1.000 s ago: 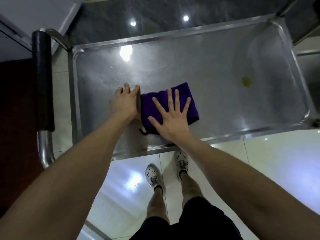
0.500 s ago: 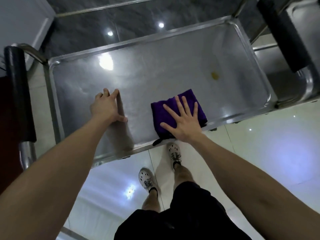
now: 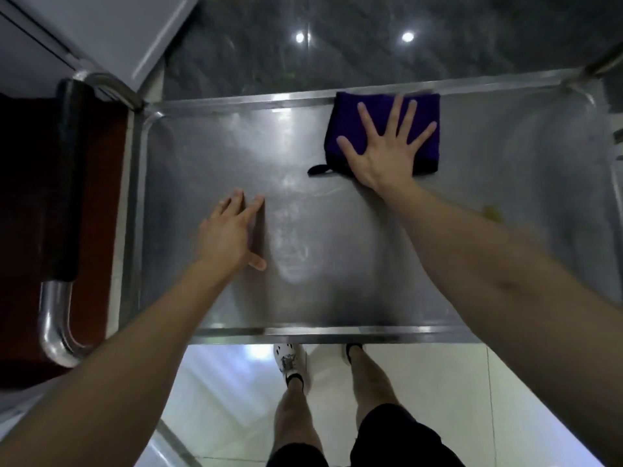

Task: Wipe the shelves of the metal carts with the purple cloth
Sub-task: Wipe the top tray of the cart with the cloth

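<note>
At the far rim point(image 3: 236, 102) of a steel cart's top shelf point(image 3: 337, 281), a person's right hand point(image 3: 384, 153) presses flat, fingers spread, on the folded purple cloth point(image 3: 347, 116), pinning it w/o grasping. The left hand point(image 3: 229, 234) rests flat on bare metal, holding nothing. Risks: an unpinched cloth could ride over the rim & drop, and the yellowish spot point(image 3: 492, 212) at right may go unwiped.

Right hand point(image 3: 387, 146) flat, fingers spread on purple cloth point(image 3: 350, 116) at shelf's point(image 3: 337, 281) far rim; left hand point(image 3: 229, 234) flat on shelf.
</note>
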`<state>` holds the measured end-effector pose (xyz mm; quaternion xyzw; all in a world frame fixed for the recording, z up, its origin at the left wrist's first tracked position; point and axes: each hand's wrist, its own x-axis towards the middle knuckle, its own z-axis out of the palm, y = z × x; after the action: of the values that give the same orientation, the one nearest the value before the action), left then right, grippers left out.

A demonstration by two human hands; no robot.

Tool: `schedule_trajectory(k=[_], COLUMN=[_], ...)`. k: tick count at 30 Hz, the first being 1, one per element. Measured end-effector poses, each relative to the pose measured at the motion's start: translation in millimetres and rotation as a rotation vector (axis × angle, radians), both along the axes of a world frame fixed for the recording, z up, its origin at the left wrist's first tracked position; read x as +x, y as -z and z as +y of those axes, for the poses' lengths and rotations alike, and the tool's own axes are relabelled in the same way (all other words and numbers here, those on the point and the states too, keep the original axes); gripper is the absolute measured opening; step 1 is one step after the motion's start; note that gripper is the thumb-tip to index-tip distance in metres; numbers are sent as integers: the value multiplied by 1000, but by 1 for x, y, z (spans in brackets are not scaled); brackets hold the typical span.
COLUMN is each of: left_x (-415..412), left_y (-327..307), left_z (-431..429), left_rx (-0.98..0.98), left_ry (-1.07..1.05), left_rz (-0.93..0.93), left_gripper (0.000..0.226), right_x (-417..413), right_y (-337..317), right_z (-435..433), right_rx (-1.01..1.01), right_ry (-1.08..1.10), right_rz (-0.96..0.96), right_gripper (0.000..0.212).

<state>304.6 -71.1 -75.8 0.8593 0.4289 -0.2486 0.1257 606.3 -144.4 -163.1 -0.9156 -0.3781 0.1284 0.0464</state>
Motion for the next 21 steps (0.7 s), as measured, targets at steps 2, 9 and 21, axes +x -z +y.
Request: schedule_trajectory(k=[2, 9, 21], left_x=[0, -4, 0], left_y=[1, 6, -3], left_z=[0, 4, -6], left_rx=[3, 18, -31], left_ry=[-12, -25, -87], left_rz=[-6, -29, -51], left_gripper=[150, 149, 131], right_x=[-20, -79, -221], right_y=[2, 13, 20], right_z=[39, 66, -149], right_rx=[14, 61, 140], right_ry=[-60, -217, -424], right_rz=[-10, -25, -24], right_gripper=[91, 88, 82])
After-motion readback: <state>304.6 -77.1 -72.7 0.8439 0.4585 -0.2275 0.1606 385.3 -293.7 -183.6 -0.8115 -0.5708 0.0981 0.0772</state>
